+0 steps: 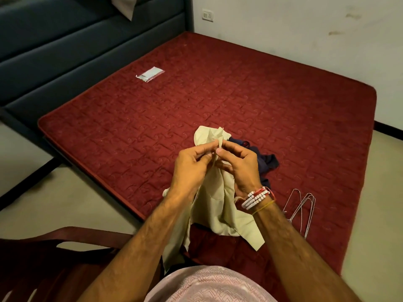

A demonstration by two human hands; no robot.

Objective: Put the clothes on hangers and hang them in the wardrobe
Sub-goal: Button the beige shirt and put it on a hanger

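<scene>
Hands: our left hand [192, 164] and right hand [238, 163] both pinch the shirt [220, 208].
Progress: hangers [302, 205] at 3 o'clock unused; nothing hung.

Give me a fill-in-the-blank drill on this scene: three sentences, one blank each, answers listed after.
1. The cream garment is pinched by the fingers of ____ hands, the left hand and the right hand.
2. The wire hangers lie on the red mattress, to the ____ of the hands.
3. The small packet lies farther off on the red mattress, to the ____ of the hands.

Missing words: both; right; left.
</scene>
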